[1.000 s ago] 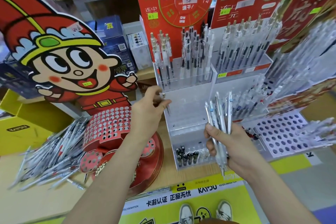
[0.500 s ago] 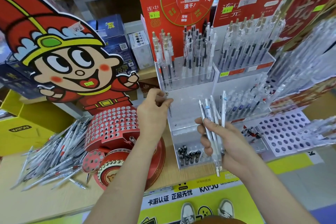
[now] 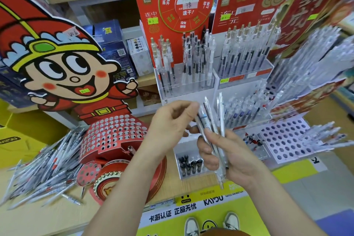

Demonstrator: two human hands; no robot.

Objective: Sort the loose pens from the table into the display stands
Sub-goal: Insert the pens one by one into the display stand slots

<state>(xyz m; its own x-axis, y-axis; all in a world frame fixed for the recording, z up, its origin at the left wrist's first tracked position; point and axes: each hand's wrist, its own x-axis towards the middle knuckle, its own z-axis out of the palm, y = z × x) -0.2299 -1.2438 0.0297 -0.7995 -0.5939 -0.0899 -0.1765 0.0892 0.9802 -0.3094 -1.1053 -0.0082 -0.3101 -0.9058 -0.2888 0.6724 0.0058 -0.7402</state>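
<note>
Grips a bundle [image 3: 220, 130] of pens upright in the right hand [image 3: 231, 161], fingers curled round it, just before the clear stand [image 3: 191, 84]. Pinches the top of one pen [image 3: 202, 118] there with the left hand [image 3: 172, 122], fingers bent close. Shows the loose pile [image 3: 44, 168] far left on the table [image 3: 57, 220], beside the red stand [image 3: 115, 130].

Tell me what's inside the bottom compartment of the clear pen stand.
A cluster of dark-capped pens stands upright at the left of the bottom compartment. Its right part is covered by the right hand and the bundle of pens it holds, so anything there is hidden.
</note>
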